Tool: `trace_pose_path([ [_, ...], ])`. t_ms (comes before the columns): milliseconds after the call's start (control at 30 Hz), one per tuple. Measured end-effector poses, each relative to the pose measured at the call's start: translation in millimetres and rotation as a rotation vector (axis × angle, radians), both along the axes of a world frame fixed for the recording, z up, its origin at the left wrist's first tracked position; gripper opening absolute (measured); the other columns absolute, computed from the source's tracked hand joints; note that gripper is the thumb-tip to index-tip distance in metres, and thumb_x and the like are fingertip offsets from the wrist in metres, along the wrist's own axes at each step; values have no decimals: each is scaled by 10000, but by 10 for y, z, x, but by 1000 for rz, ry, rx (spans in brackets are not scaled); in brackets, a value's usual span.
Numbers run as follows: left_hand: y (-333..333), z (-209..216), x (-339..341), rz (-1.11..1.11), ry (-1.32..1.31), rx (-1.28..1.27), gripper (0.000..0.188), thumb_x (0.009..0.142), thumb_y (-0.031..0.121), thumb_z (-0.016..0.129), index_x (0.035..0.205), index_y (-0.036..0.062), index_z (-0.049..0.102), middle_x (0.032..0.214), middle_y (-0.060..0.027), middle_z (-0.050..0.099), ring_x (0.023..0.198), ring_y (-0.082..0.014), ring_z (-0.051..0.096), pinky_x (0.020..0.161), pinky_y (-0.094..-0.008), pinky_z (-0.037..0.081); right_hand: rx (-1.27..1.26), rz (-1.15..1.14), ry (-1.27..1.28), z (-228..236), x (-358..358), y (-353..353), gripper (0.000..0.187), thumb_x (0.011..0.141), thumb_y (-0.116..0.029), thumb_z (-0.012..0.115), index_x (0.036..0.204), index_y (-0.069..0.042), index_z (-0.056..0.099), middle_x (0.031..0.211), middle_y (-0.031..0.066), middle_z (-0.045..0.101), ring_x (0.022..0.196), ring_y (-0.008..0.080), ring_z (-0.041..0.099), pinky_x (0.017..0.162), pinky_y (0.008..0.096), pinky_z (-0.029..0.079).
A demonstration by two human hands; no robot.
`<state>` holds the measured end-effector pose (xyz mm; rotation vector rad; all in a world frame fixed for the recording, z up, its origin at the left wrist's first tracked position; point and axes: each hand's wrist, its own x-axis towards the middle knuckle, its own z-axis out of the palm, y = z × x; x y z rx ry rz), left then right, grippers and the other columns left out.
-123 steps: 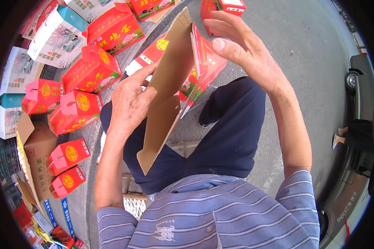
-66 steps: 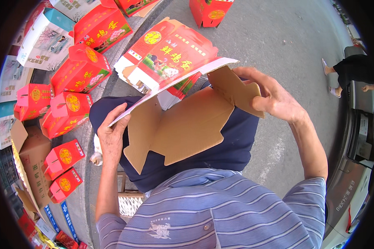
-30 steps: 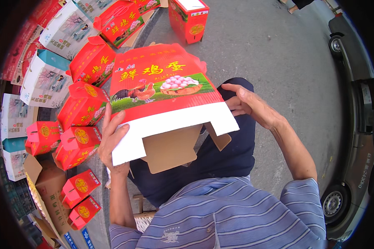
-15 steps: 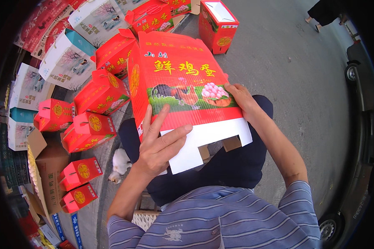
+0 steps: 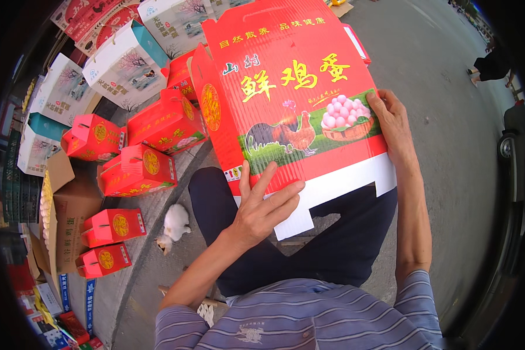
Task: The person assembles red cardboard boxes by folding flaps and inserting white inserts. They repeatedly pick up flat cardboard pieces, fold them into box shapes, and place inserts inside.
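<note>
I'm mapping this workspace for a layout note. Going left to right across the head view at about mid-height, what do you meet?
Open brown carton → small red boxes → white kitten → left hand → big red egg box → right hand → grey pavement.

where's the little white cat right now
In the head view the white cat sits on the ground at lower left, just left of the person's knee, right of the small red cartons and below the left hand.
</note>
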<state>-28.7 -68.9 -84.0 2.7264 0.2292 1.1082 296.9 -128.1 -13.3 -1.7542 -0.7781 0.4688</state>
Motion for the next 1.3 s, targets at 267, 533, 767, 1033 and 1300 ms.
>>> trace_pose_path([
  [267, -418, -131, -236, 139, 32, -82, 230, 881, 124, 709, 1094, 129, 795, 1347, -4, 722, 1492, -413, 422, 1213, -728, 152, -56, 193, -300, 33, -151, 217, 532, 1003, -508, 656, 1185, -8, 661, 990, 197, 761, 842, 254, 750, 784, 398, 573],
  [533, -592, -200, -767, 149, 112, -131, 261, 857, 46, 701, 1092, 111, 794, 1351, -86, 706, 1455, -428, 466, 1198, -742, 197, -77, 236, -242, -431, -474, 115, 498, 977, -434, 705, 1210, 3, 649, 944, 229, 749, 874, 295, 745, 796, 429, 552],
  [767, 105, 72, -1071, 330, -433, -857, 587, 1069, 316, 551, 1533, -18, 418, 1605, -245, 393, 1518, -419, 360, 1229, -564, 326, 54, 211, -318, -414, -474, 19, 424, 960, -296, 748, 1209, 32, 644, 994, 211, 748, 902, 273, 732, 829, 395, 555],
  [1033, 1825, 449, -656, -53, -797, -1719, 1009, 989, 796, 387, 1605, 1, 308, 1639, -204, 387, 1516, -335, 382, 1244, -502, 288, 168, 211, -363, -299, -448, 14, 371, 937, -178, 758, 1228, 28, 653, 1154, 178, 739, 1088, 254, 713, 967, 373, 531],
  [1300, 2091, 1096, -914, -194, -608, -1763, 996, 995, 789, 390, 1584, -12, 332, 1580, -237, 433, 1416, -393, 499, 1137, -623, 426, 352, 332, -438, -283, -523, -224, 266, 842, -23, 732, 1095, 18, 658, 1225, 170, 734, 1159, 330, 712, 996, 406, 541],
])
